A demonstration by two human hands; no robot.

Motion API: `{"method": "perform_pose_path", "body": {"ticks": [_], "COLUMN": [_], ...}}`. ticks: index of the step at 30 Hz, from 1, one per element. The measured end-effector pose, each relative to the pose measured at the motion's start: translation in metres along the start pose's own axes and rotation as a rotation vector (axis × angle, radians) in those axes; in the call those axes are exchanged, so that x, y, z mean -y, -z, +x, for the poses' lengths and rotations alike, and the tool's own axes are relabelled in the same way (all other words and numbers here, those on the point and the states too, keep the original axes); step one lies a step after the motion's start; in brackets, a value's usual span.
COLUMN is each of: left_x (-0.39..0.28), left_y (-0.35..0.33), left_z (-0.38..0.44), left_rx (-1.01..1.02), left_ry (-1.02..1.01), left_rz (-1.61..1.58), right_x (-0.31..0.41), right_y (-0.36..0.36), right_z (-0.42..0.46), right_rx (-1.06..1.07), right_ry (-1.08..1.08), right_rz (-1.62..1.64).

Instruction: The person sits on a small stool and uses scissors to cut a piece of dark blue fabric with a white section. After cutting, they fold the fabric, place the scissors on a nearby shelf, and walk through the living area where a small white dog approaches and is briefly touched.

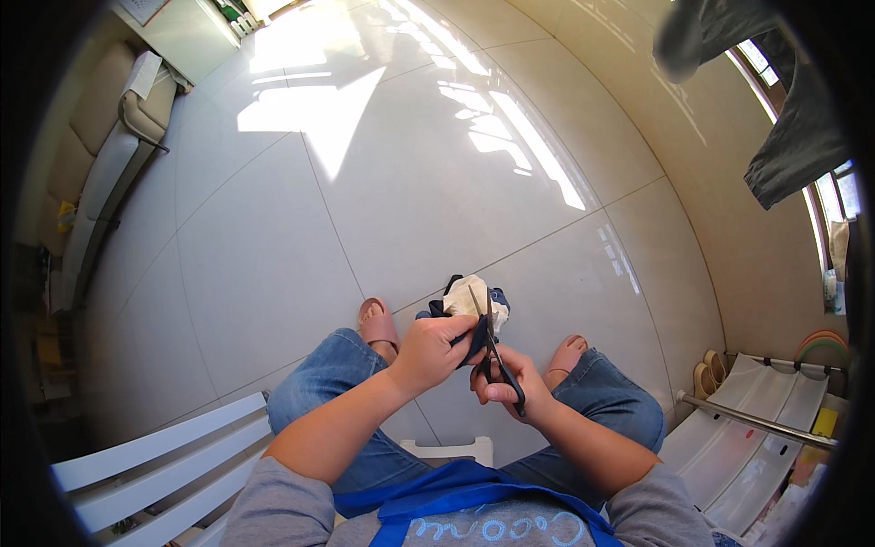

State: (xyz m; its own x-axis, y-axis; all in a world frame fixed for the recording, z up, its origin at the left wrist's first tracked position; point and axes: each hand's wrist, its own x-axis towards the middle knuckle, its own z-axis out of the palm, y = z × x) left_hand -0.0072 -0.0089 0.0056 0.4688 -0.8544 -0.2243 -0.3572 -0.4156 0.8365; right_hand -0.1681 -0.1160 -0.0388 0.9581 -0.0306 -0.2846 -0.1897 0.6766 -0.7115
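Note:
My left hand (432, 347) pinches a strip of dark navy fabric (474, 347) between thumb and fingers. In my right hand (514, 383) is a pair of scissors (491, 342) with black handles, its blades apart and pointing away from me. The blades lie right beside the navy fabric; whether they touch it I cannot tell. Past the blades is a bundle of cream cloth (462, 295) with dark blue pieces around it, partly hidden by my left hand and the scissors. It is low between my feet; whether it rests on the floor is unclear.
White slats (171, 444) stand at my left, and a shoe rack (745, 410) with a metal rail is at my right. A beige sofa (102, 147) runs along the far left. Dark grey garments (796, 137) hang at upper right. Sunlight falls on the tiled floor (424, 171).

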Motion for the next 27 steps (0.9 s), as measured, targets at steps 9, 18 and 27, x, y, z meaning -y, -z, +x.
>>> {"method": "perform_pose_path", "body": {"ticks": [9,18,27], "left_x": [0.035,0.013,0.03], "left_y": [-0.006,0.005,0.019], "left_z": [0.009,0.011,0.011], "left_rx": [-0.211,-0.304,-0.371], "left_ry": [-0.021,0.161,-0.074], "left_rz": [-0.708,-0.784,-0.126], "right_x": [0.02,0.022,0.028], "right_y": [0.004,0.005,0.008], "right_z": [0.007,0.004,0.004], "right_rx": [0.103,0.139,0.167], "right_ry": [-0.059,-0.075,-0.041], "right_rz": [-0.007,-0.009,-0.085]}}
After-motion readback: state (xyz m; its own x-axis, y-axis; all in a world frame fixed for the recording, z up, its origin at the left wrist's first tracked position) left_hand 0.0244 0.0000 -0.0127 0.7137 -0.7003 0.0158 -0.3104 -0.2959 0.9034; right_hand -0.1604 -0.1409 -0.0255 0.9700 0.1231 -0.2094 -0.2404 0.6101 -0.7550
